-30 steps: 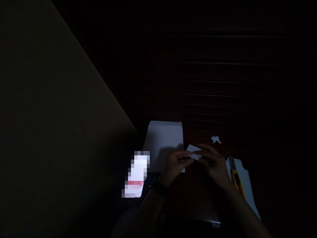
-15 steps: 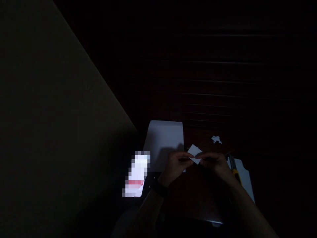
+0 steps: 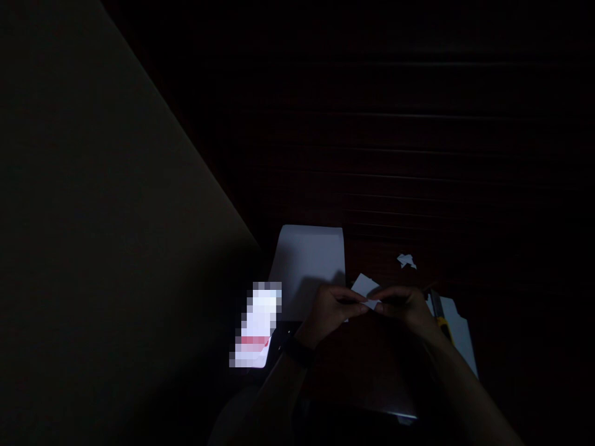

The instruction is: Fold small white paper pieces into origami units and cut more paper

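A small white piece of folded paper is held above the dark table between both hands. My left hand pinches its lower left side between thumb and fingers, and a dark band circles that wrist. From the other side, my right hand grips the lower right edge with thumb and index finger. The lower part of the paper bends up toward the fingertips, which hide some of it. Beyond my right hand lies a small folded paper figure.
White paper sheets lie left of my hands, beside a lit, pixelated phone-like screen. At right, a yellow and dark utility knife rests on more white paper. A pale wall rises at left; the room is dark.
The lower part of the paper has folded further and looks smaller between the fingertips. My left thumb has shifted slightly right. The other objects stay in place.
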The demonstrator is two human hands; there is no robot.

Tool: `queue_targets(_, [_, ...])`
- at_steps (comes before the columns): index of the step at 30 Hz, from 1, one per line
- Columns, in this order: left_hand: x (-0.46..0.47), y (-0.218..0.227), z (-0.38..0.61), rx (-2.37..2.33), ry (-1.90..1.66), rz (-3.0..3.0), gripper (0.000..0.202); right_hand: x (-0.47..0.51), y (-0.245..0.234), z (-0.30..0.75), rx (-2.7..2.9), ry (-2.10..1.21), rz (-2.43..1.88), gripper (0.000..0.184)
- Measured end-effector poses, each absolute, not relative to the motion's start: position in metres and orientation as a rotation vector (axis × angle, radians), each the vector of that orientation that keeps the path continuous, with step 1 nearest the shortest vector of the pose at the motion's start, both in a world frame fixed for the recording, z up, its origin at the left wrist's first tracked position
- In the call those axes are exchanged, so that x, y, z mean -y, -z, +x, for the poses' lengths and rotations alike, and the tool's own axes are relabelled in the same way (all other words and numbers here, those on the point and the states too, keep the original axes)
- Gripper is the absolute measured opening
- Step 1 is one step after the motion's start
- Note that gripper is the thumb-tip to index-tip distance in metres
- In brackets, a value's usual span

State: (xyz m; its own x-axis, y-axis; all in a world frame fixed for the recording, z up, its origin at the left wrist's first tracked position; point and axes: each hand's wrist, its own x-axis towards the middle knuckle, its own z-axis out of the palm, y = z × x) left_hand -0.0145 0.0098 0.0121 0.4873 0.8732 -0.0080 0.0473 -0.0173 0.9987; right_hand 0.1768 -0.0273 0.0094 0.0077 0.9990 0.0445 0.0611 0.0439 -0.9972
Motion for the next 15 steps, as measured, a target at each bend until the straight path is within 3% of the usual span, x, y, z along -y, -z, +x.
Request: queue_targets(15, [-0.0123,-0.0109,-0.0138,-0.908,-0.813,1.375,0.022,0.0290,-0.0092,0.1747,1.196,-1.245,-1.269,0.016])
